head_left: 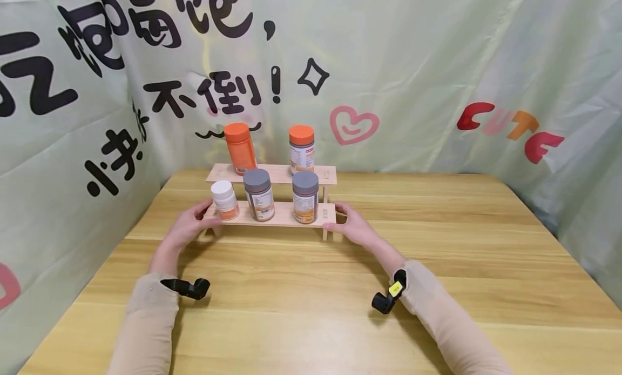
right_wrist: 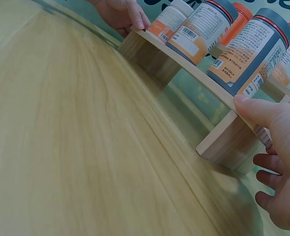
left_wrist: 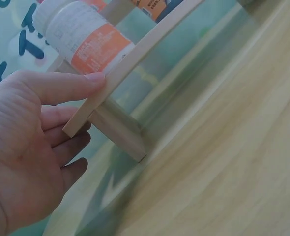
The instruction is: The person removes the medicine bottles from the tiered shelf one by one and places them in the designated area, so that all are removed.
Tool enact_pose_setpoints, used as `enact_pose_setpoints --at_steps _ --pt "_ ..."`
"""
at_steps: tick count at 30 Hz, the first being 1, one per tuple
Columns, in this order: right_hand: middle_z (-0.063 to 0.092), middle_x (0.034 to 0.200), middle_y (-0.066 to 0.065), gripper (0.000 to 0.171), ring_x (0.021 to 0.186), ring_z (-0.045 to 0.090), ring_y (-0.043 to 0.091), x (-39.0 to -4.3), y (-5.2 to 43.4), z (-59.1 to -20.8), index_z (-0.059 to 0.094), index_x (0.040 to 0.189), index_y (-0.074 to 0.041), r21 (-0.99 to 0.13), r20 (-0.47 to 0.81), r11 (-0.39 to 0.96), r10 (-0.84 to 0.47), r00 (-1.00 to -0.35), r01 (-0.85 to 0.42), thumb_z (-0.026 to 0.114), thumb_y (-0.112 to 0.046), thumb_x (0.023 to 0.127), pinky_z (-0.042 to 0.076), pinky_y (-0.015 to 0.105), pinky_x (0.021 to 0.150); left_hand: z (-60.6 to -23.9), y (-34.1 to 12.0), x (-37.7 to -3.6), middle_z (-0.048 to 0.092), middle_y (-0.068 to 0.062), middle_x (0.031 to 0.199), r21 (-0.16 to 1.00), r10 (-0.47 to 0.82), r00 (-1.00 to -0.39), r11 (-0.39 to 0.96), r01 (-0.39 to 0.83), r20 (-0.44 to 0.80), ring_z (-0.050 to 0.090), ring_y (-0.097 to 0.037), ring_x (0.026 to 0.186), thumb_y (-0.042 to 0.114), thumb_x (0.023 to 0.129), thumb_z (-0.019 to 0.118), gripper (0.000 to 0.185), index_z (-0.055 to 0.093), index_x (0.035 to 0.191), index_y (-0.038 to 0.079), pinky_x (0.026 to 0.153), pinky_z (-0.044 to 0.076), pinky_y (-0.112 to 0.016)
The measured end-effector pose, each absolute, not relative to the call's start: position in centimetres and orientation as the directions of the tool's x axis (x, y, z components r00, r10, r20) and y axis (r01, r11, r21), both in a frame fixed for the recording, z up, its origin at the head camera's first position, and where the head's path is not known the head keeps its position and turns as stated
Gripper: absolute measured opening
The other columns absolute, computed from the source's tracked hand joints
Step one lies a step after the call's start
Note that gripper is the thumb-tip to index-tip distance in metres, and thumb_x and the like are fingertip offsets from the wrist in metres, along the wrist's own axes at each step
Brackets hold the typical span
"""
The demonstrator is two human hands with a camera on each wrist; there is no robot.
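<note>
From where I stood, the pale wooden two-tier rack was toward the far edge of the wood-grained desk, left of its middle; its long axis ran left to right, straight between the left hand and the right hand, neither plainly nearer; each pinched one end of the lower shelf, thumb at the front edge, fingers curled behind; a small white-capped plastic bottle stood just beside the left thumb, two grey-lidded jars farther right; two orange-lidded jars stood above; behind, the far edge lay near; the desk ran on widely rightward and in front.
</note>
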State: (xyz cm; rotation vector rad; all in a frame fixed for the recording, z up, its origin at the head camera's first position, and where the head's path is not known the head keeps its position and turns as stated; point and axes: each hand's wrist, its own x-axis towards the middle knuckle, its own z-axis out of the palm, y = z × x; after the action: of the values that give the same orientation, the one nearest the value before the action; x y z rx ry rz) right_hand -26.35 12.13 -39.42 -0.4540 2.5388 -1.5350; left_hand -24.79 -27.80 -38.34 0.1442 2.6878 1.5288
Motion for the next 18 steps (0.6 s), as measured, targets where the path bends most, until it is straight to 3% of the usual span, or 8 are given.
enact_pose_setpoints --at_steps 18 --pt "0.039 0.138 0.025 0.079 0.129 0.034 0.038 -25.3 15.2 -39.4 0.030 0.140 0.006 -0.860 0.036 0.474 -0.311 -0.950 -0.188 0.072 -0.025 0.081 0.027 0.050 0.106 -38.6 -25.6 -24.4 0.023 -0.021 0.149 0.874 0.132 -0.991 0.482 0.063 -0.001 0.022 -0.039 0.135 0.024 0.082 0.072 0.083 0.024 0.145 -0.002 0.109 0.020 -0.049"
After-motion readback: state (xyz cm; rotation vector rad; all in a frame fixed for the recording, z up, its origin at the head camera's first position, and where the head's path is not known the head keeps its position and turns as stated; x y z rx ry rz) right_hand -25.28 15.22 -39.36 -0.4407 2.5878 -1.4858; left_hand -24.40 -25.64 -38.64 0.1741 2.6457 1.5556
